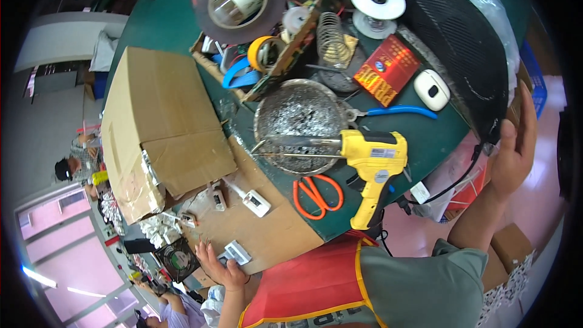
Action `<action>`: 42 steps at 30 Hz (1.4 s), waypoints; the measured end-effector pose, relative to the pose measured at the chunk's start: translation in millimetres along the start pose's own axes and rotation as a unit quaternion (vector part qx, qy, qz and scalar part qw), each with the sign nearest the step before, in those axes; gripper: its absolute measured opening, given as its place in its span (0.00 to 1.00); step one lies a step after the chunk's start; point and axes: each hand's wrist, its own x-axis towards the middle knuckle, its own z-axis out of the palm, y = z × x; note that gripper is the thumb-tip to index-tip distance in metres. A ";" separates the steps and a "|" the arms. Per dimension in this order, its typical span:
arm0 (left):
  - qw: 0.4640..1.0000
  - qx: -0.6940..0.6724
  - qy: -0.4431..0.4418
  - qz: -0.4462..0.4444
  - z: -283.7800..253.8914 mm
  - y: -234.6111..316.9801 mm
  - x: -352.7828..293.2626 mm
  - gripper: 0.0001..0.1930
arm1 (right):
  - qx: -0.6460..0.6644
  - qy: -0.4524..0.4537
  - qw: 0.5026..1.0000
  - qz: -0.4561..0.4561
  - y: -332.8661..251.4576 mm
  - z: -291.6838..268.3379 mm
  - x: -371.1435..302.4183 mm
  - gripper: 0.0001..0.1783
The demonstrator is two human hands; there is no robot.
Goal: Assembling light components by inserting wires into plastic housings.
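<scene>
left grip (222, 268) and right grip (515, 159) spread, bowl (257, 118) (silvery residue (303, 111) inside), box (297, 41) with yellow tape (254, 53)

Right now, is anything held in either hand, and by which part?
Nothing clearly held: the right hand is open beside the black mesh item; the left hand is spread beside the small white device. Contact unclear for both.

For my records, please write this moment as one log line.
left hand: open, beside white device; right hand: open, beside black object; yellow gun-shaped tool: over round pot
</scene>
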 end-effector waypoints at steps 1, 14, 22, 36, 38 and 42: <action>1.000 -0.005 -0.002 0.005 -0.4 -0.5 -0.9 0.32 | -0.010 -0.029 0.999 -0.009 -2.9 1.9 5.9 0.28; 1.000 0.003 -0.012 -0.008 -0.1 2.9 -1.3 0.33 | -0.353 -0.131 0.911 -0.168 -21.9 29.2 23.6 0.12; 1.000 0.006 -0.009 -0.012 2.5 2.3 0.5 0.34 | -0.343 -0.136 0.914 -0.168 -20.2 29.6 19.0 0.12; 1.000 0.012 0.004 0.007 0.4 -6.3 -6.3 0.33 | -0.339 -0.161 0.915 -0.148 -22.3 23.7 14.3 0.16; 1.000 -0.003 0.013 0.013 2.3 -6.0 -1.3 0.32 | -0.326 -0.147 0.925 -0.130 -16.5 18.7 12.5 0.18; 0.999 -0.030 0.028 0.010 5.3 -12.3 0.0 0.32 | -0.230 -0.092 0.965 -0.085 -12.8 14.3 6.3 0.18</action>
